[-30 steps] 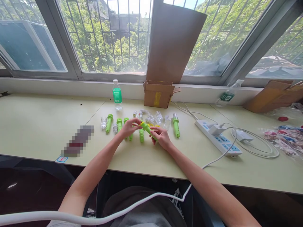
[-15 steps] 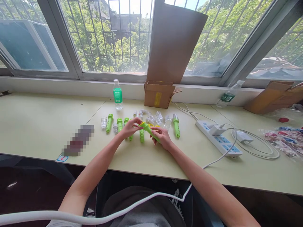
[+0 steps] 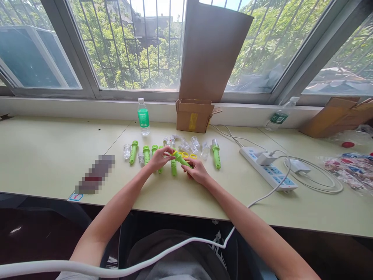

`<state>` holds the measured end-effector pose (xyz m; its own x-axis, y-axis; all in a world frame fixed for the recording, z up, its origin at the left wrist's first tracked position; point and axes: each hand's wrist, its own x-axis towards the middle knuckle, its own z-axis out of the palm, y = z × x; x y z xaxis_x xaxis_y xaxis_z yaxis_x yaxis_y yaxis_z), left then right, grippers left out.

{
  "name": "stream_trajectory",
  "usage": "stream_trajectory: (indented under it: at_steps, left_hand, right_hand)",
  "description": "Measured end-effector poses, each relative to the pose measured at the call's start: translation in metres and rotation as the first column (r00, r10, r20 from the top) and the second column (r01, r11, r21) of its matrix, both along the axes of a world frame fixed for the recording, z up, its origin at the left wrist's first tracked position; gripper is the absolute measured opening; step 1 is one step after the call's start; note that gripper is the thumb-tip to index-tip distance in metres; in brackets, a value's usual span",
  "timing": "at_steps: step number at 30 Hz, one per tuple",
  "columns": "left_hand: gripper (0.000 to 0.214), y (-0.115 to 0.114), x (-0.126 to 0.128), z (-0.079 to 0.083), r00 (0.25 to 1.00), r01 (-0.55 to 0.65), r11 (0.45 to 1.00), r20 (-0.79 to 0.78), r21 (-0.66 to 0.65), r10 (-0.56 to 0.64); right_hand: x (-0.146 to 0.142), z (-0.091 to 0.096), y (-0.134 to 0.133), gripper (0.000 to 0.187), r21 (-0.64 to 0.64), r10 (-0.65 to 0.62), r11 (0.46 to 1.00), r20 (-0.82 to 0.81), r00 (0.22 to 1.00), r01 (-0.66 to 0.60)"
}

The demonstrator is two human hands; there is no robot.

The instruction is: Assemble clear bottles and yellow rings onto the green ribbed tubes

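Observation:
My right hand (image 3: 198,171) is closed around the lower part of a green flashlight handle (image 3: 182,160), which tilts up to the left above the table. At its wide end sits a yellow ring (image 3: 175,153), pinched by the thumb and fingers of my left hand (image 3: 161,158). Just beneath, another green handle (image 3: 174,168) lies on the table. Loose yellow rings (image 3: 192,156) rest behind my right hand. Several green handles lie to the left, among them one beside a clear plastic cap (image 3: 126,151). On the right lies a green flashlight with a clear head (image 3: 216,154).
Clear plastic parts (image 3: 194,144) lie behind my hands. A water bottle (image 3: 143,117) and a cardboard box (image 3: 194,116) stand at the back. To the right are a power strip (image 3: 268,171) with cables and bagged items (image 3: 349,171). A white cable (image 3: 163,252) crosses before me.
My right hand has shifted slightly on the green handle, and more of the loose yellow rings shows behind it. My left hand keeps its pinch at the ring end. The view has moved a little.

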<state>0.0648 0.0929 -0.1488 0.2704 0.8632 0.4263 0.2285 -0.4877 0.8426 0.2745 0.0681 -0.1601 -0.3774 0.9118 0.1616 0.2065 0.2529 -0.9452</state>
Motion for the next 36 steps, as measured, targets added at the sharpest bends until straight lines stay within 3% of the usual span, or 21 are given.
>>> stream_trajectory:
  at_steps: [5, 13, 27, 36]
  left_hand:
    - [0.033, -0.001, 0.001, 0.003, 0.999, -0.026, 1.0, 0.021, 0.001, 0.026]
    - [0.033, -0.004, -0.003, 0.011, 0.997, 0.07, 0.995, 0.045, -0.073, -0.066]
    - [0.032, -0.004, 0.002, 0.01, 0.997, -0.006, 1.0, 0.071, -0.008, 0.007]
    - [0.035, -0.004, -0.001, 0.013, 0.997, 0.051, 0.997, 0.068, -0.056, -0.047]
  right_hand:
    - [0.001, 0.001, 0.0, 0.04, -0.067, 0.013, 0.998, -0.051, 0.999, -0.016]
    - [0.002, 0.008, -0.002, 0.039, -0.098, 0.05, 0.993, -0.094, 0.994, -0.059]
    - [0.002, 0.011, -0.001, 0.041, -0.163, 0.055, 0.983, -0.17, 0.984, -0.083]
    - [0.004, 0.01, 0.0, 0.033, -0.182, 0.061, 0.979, -0.181, 0.982, -0.094]
